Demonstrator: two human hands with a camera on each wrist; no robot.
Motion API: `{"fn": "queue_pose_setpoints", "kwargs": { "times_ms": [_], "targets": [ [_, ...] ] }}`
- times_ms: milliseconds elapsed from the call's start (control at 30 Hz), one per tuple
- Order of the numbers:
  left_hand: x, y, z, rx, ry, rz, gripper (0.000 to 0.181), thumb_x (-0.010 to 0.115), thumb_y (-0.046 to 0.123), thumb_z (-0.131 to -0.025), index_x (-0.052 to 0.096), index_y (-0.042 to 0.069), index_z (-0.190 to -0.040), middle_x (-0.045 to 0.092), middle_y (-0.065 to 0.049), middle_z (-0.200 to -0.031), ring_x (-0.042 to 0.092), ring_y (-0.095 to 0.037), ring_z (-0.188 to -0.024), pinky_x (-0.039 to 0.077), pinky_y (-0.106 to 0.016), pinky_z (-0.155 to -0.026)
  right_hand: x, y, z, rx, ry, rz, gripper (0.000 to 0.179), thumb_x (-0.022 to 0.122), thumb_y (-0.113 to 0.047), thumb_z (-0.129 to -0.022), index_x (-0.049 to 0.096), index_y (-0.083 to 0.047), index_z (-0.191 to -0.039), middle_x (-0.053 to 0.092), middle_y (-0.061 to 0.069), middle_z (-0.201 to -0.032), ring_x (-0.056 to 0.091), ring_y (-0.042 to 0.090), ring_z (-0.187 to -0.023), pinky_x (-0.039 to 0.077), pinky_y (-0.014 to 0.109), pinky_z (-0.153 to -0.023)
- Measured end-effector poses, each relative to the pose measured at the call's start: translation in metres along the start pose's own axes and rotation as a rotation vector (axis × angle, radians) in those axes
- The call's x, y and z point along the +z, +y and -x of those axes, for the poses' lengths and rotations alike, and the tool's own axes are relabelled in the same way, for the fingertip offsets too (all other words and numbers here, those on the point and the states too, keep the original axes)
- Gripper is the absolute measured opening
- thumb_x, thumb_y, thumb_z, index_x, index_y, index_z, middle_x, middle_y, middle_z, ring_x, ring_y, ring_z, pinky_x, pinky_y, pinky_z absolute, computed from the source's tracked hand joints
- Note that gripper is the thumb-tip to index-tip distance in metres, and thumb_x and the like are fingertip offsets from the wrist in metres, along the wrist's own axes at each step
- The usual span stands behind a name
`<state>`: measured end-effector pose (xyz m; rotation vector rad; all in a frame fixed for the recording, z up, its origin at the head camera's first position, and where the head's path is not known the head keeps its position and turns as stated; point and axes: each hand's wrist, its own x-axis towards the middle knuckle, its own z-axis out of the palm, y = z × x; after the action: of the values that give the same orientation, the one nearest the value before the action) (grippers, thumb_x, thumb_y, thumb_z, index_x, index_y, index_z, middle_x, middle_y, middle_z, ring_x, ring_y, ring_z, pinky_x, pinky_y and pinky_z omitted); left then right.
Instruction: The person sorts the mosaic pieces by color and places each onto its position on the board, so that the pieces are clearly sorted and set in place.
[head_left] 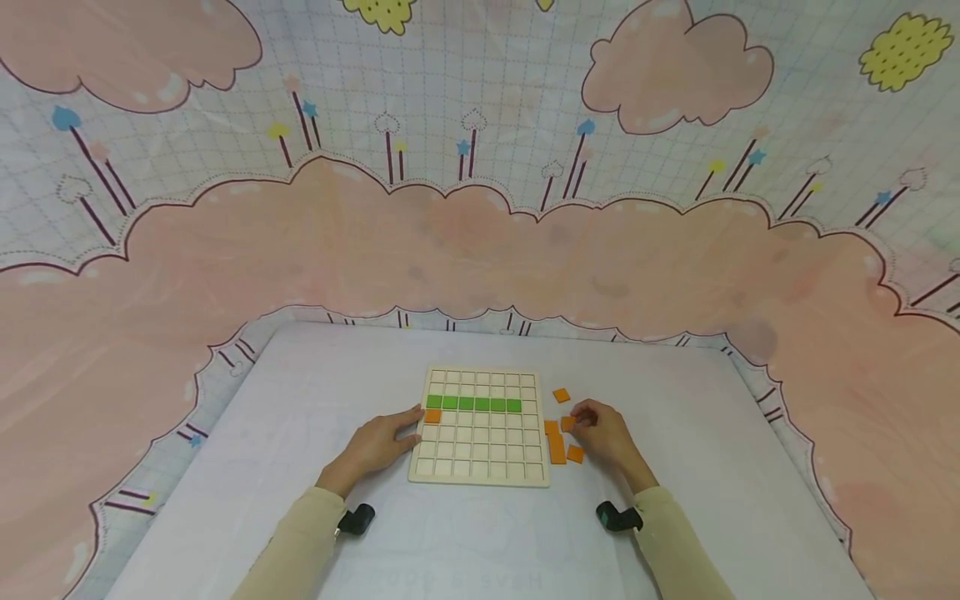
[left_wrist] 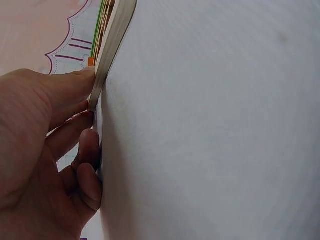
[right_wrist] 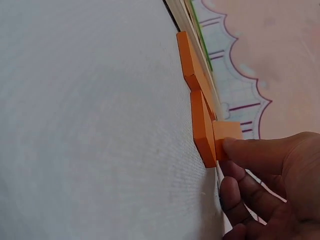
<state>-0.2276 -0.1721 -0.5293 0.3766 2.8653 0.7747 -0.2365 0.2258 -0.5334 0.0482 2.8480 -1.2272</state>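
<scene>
A pale square grid board point(head_left: 480, 482) lies on the white table. It bears a row of green tiles point(head_left: 466, 403) and one orange tile point(head_left: 432, 416) at the left, under the green row. My left hand point(head_left: 378, 440) rests against the board's left edge, thumb and index fingertips touching it. In the left wrist view its other fingers are loosely bent beside the edge. Right of the board, my right hand point(head_left: 606, 433) pinches a square orange tile point(right_wrist: 227, 131) between thumb and fingers. Close by the held tile, orange tiles point(right_wrist: 202, 127) lie along the board's right edge.
Loose orange tiles lie on the table, one point(head_left: 561, 395) beyond the right hand and another point(head_left: 575, 453) nearer. Black wrist cameras point(head_left: 357, 520) sit at both sleeves. A patterned pink cloth point(head_left: 480, 258) rises behind the table point(head_left: 247, 467).
</scene>
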Motion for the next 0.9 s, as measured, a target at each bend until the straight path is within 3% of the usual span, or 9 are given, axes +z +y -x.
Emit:
{"fn": "queue_pose_setpoints", "kwargs": {
  "times_ms": [600, 900],
  "targets": [
    [-0.001, 0.0, -0.001, 0.007, 0.001, 0.01, 0.054, 0.065, 0.029, -0.094, 0.05, 0.018, -0.145, 0.046, 0.002, -0.152, 0.046, -0.034, -0.139, 0.039, -0.057, -0.112, -0.002, -0.016, 0.004, -0.06, 0.061, -0.036, 0.012, 0.07, -0.004, -0.088, 0.067, -0.005, -0.1, 0.07, 0.008, -0.096, 0.062, 0.019, -0.087, 0.055, 0.034, -0.082],
    [-0.001, 0.0, -0.001, 0.008, -0.006, 0.01, 0.054, 0.065, 0.03, -0.095, 0.05, 0.018, -0.145, 0.046, 0.002, -0.153, 0.045, -0.035, -0.139, 0.038, -0.058, -0.112, 0.003, -0.029, 0.002, -0.074, 0.046, -0.092, 0.013, 0.07, -0.008, -0.089, 0.067, -0.007, -0.101, 0.071, 0.009, -0.098, 0.064, 0.022, -0.091, 0.055, 0.034, -0.082]
  ]
}}
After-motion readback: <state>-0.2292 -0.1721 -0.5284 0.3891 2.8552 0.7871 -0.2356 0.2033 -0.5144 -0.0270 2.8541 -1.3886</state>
